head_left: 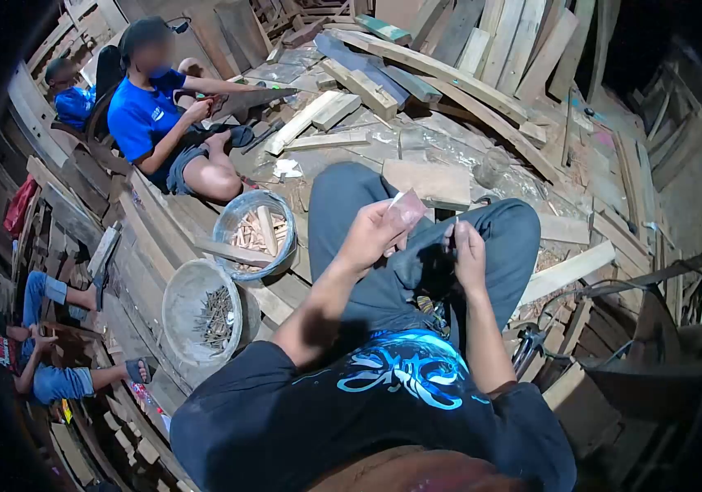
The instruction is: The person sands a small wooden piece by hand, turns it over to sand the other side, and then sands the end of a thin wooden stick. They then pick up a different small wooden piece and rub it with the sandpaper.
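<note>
My left hand [370,238] is closed on a small pinkish sheet [405,212] that looks like sandpaper, held up over my lap. To the right of it, my right hand [469,256] has its fingers pinched together. A tiny pale tip shows at those fingertips, too small to name. The two hands are apart, above my crossed legs in dark trousers [342,201]. A flat wooden block [427,182] lies just beyond my knees.
A bucket [292,246] of small wood pieces and a pale bucket [172,307] of dark nail-like sticks stand at my left. A co-worker in blue [141,115] holds a handsaw [256,98]. Planks [449,74] are piled ahead. Two more people sit at the left.
</note>
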Demonstrator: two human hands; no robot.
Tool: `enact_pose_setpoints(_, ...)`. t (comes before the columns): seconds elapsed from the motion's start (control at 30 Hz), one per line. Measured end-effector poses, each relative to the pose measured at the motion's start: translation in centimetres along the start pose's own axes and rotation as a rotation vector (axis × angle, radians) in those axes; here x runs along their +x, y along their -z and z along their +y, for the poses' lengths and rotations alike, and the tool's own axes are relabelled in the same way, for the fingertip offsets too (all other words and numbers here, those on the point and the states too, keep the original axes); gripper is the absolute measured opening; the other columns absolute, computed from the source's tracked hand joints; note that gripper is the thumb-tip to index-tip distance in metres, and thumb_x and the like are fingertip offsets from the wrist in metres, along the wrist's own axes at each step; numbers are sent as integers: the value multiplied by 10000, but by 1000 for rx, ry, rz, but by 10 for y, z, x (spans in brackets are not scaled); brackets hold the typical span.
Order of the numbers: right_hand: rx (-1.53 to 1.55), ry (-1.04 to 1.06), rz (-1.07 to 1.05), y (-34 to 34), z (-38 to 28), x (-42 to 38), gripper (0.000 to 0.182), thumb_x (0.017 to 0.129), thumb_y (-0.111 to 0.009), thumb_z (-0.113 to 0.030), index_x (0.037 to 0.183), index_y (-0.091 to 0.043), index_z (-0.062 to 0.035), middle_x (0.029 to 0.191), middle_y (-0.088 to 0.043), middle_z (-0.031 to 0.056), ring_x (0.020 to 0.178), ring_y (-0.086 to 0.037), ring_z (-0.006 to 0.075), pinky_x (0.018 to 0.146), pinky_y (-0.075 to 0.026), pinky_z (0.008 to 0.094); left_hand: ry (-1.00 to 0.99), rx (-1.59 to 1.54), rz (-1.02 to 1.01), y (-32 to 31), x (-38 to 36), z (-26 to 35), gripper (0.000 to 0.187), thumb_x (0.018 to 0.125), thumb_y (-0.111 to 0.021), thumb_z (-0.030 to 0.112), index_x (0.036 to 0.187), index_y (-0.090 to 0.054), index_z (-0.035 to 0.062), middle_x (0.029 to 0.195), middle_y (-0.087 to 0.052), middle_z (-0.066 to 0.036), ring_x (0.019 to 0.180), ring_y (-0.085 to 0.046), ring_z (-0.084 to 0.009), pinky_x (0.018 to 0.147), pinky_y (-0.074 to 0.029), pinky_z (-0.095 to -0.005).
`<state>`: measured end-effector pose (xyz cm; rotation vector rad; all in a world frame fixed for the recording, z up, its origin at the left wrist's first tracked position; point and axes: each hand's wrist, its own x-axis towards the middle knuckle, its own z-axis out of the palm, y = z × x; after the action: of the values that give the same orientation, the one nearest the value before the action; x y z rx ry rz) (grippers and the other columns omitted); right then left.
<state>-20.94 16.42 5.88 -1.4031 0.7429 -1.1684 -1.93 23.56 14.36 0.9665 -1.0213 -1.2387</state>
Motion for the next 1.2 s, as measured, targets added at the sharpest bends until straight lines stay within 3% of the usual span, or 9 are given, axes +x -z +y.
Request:
enact_pose_setpoints(0.13,-89,121,-6,-11,-18,-2,301,1029,-477,-253,955,-627,-2,747,-534,-16,660,-471,63,598,-397,227,-2,-20,-53,5,-14,15,246,954,-626,261,1004,-624,20,669,-576,8,506,-483,-24,427,-339,-170)
enact_pose_setpoints(0.3,115,29,-39,-22,-21,-4,223,1026,-474,-200,1067,-561,1,787,-653,82,629,-519,84,623,-444,237,8,2,-28,14,-35,22,305,946,-631,301,1034,-624,9,700,-578,11,534,-513,-36,431,-354,-171)
enact_pose_setpoints(0.53,-126,151,-47,-33,-7,-4,185,995,-532,-150,981,-601,21,895,-651,81,752,-589,101,728,-484,241,2,-74,21,27,-50,19,350,933,-655,290,1041,-592,-36,665,-532,-14,493,-478,-65,415,-349,-186)
enact_pose_setpoints(0.83,61,62,-60,-41,-15,-4,128,971,-562,-87,1044,-588,14,904,-661,67,823,-620,100,758,-502,247,-46,-103,18,25,-57,30,389,931,-647,326,1004,-593,-52,617,-523,-15,435,-408,-70,417,-315,-207)
enact_pose_setpoints(0.87,112,67,-95,-42,-19,-2,98,942,-584,-63,1012,-602,3,922,-664,96,856,-637,146,776,-496,265,-38,-99,12,25,-60,29,390,931,-647,327,1006,-593,-52,619,-527,-18,433,-411,-73,417,-316,-208)
enact_pose_setpoints(0.93,-417,564,-53,-43,-37,18,96,887,-621,-53,971,-614,-6,985,-658,130,907,-643,245,806,-495,316,-35,-88,-1,25,-61,27,392,930,-646,328,1008,-593,-53,622,-535,-23,427,-416,-78,415,-320,-211)
enact_pose_setpoints(1.0,-599,731,-36,-46,-54,39,128,840,-651,-82,938,-626,-4,1142,-613,154,1015,-602,356,869,-487,400,-58,-130,-17,24,-63,25,405,931,-643,344,1003,-592,-51,624,-544,-31,418,-423,-86,438,-341,-232)
enact_pose_setpoints(1.07,-477,679,-119,-53,-69,53,121,845,-648,-78,939,-632,-2,1179,-596,164,1018,-603,354,858,-489,397,-92,-178,-39,21,-63,26,410,931,-640,352,1002,-592,-49,624,-546,-34,416,-423,-86,453,-351,-243)
enact_pose_setpoints(1.2,-280,526,-144,-53,-65,53,123,856,-640,-47,961,-647,16,1013,-649,139,961,-633,246,855,-484,318,-72,-155,-4,8,-69,45,414,916,-656,357,1002,-588,-42,612,-524,-18,416,-426,-88,459,-354,-242)
